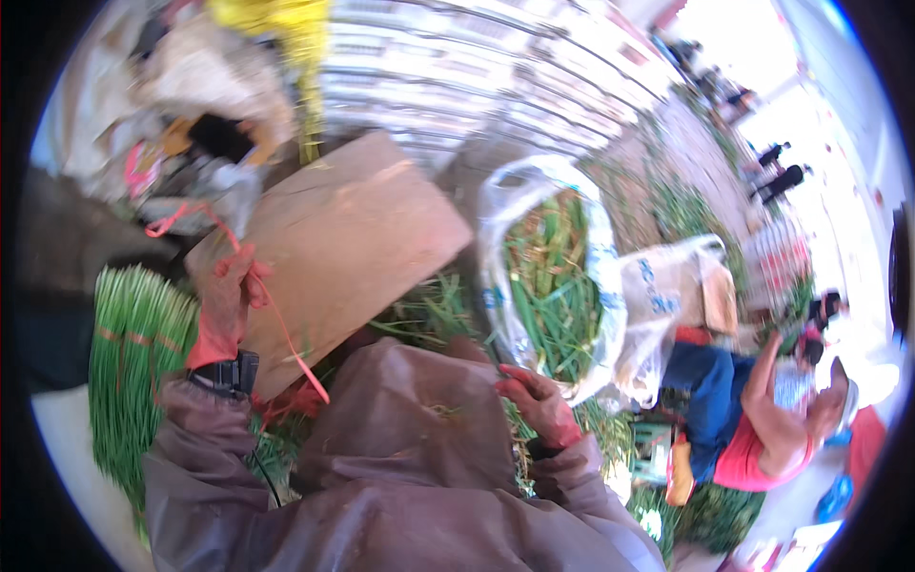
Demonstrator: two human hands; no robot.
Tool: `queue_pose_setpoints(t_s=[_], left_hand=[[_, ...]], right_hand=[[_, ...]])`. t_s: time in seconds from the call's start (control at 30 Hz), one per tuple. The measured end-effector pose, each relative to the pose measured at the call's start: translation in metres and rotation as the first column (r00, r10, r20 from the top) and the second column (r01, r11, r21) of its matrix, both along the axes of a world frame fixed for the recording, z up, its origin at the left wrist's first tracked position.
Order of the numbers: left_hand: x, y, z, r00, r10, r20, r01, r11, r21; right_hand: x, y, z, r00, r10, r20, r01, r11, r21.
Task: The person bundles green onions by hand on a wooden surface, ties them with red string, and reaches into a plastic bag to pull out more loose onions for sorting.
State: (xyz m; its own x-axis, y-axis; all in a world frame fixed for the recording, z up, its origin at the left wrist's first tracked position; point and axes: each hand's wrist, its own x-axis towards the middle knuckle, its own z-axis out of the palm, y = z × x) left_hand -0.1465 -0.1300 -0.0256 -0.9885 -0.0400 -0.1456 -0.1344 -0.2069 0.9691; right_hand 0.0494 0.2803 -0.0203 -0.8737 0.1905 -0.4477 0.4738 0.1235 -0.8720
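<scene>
Through my head camera I notice blue print on the clear plastic bag (613, 315) of green leaves (558, 305), too blurred for me to read. The left hand (234, 286) is closed around a red strip (294, 349), which hangs before the brown board (362, 219), and the bundles of green stalks (141, 372) are just left of this hand. The right hand (540, 408) has curled fingers beside the bag, but whether it grasps something I cannot tell
</scene>
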Motion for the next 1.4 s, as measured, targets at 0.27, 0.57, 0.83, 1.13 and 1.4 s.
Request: queue_pose_setpoints(t_s=[0.27, 0.57, 0.83, 1.13, 1.4], left_hand=[[-0.048, 0.022, -0.094, 0.851, -0.049, 0.523, 0.267, 0.898, -0.349], [-0.063, -0.014, -0.020, 1.000, -0.003, 0.007, 0.008, 0.346, -0.938], [-0.079, 0.285, 0.027, 0.529, -0.823, -0.208, 0.328, 0.424, -0.844], [-0.127, 0.383, -0.083, 0.330, -0.925, 0.191, 0.042, -0.188, -0.981], [-0.153, 0.358, -0.106, 0.393, -0.909, -0.141, -0.269, 0.033, -0.963]], right_hand=[[0.004, 0.108, -0.042, 0.999, 0.029, 0.017, -0.033, 0.932, 0.360], [-0.157, 0.152, -0.066, 0.951, -0.033, -0.308, 0.164, 0.898, 0.409], [-0.196, 0.094, -0.195, 0.982, 0.188, 0.035, -0.053, 0.091, 0.994], [-0.178, 0.098, -0.186, 0.908, 0.217, -0.358, 0.050, 0.792, 0.608], [-0.188, 0.074, -0.190, 0.994, 0.008, 0.105, -0.085, 0.647, 0.758]])
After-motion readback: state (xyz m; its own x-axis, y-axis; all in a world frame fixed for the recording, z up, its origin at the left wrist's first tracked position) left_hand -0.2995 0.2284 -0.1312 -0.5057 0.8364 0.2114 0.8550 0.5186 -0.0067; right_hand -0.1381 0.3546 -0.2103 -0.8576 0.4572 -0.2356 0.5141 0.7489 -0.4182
